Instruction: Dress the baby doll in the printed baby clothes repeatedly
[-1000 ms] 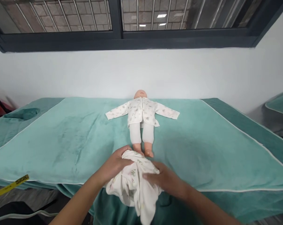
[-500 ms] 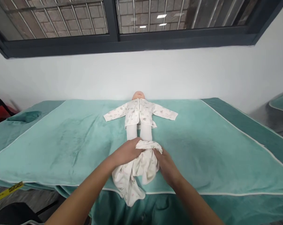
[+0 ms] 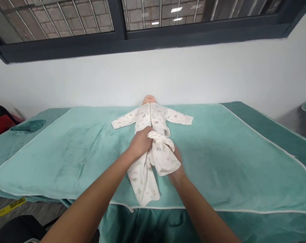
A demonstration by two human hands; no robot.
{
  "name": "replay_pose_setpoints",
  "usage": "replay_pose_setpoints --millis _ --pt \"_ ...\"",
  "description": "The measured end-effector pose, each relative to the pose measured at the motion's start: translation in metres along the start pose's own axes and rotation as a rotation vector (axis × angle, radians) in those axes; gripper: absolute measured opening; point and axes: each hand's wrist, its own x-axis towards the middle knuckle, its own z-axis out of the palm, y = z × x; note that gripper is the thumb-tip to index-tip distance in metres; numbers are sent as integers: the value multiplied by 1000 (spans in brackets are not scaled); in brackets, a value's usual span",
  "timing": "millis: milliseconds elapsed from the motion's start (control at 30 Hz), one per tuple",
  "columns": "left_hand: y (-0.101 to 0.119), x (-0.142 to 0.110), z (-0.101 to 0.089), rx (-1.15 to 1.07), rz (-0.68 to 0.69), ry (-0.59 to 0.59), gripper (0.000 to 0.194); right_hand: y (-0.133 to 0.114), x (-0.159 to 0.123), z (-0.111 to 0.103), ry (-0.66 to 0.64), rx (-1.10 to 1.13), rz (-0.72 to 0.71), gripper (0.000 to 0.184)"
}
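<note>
A doll (image 3: 149,99) lies on its back on the bed, head toward the wall, in a white patterned jacket (image 3: 159,116) with its sleeves spread wide. White baby trousers (image 3: 144,184) with a small print hang over the doll's legs and hide them. My left hand (image 3: 141,141) is closed on the bunched waistband, in front of the jacket's lower edge. At the right trouser leg is my right hand (image 3: 177,165), partly behind the cloth; its fingers are hidden. The left trouser leg trails down toward the bed's front edge.
A green plush cover (image 3: 219,162) with white piping spreads over the bed. Behind it rise a white wall (image 3: 92,81) and a dark window frame (image 3: 67,49). A red and black item (image 3: 1,123) sits at the far left, yellow tape (image 3: 8,208) at the lower left.
Both hands have carried the trousers forward, from beyond the doll's feet up over its legs. The bundled cloth has opened out into two legs. My right hand has shifted behind the right leg.
</note>
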Motion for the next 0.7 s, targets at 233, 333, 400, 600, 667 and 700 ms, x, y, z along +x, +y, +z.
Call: replay_pose_setpoints --millis 233,333,400,600,667,700 --pt "10 -11 -5 542 39 87 25 -18 -8 -7 -101 284 46 55" --pt "13 -4 -10 688 64 104 28 -21 -3 -6 -39 230 -20 54" --pt "13 5 -8 715 55 77 26 -17 5 -3 59 157 -42 54" --pt "1 35 5 636 29 94 20 -10 38 -1 316 -219 -198 39" --pt "-2 42 7 583 31 146 19 -13 49 -4 352 -314 -219 34" --pt "-4 44 7 527 26 173 19 -14 54 -7 351 -335 -221 33"
